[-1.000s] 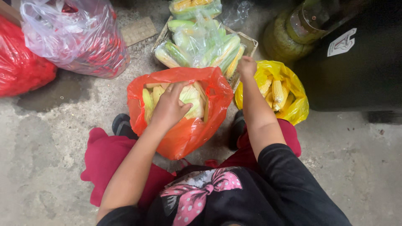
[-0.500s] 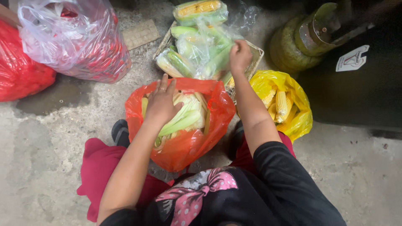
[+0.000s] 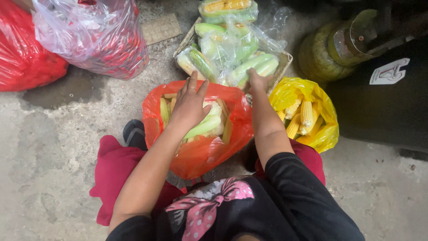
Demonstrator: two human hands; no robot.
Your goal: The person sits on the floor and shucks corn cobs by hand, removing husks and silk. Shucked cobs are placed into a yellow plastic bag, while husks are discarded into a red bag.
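Since a moment ago our right hand [image 3: 257, 81] has reached further up onto the wrapped corn [image 3: 232, 53] in the basket [image 3: 284, 60], its grip unclear, while our left hand [image 3: 191, 103] presses flat, fingers spread, on husked corn [image 3: 206, 126] in the orange bag [image 3: 196, 151] between our knees.

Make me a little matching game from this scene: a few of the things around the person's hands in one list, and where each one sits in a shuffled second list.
Things:
1. orange bag
2. yellow bag
3. clear bag of red items
4. left hand

Places:
A. far upper left on the floor
B. directly in front of the person, between the knees
C. resting on green-husked corn
D. to the person's right, holding peeled cobs

Pairs: 1-B, 2-D, 3-A, 4-C
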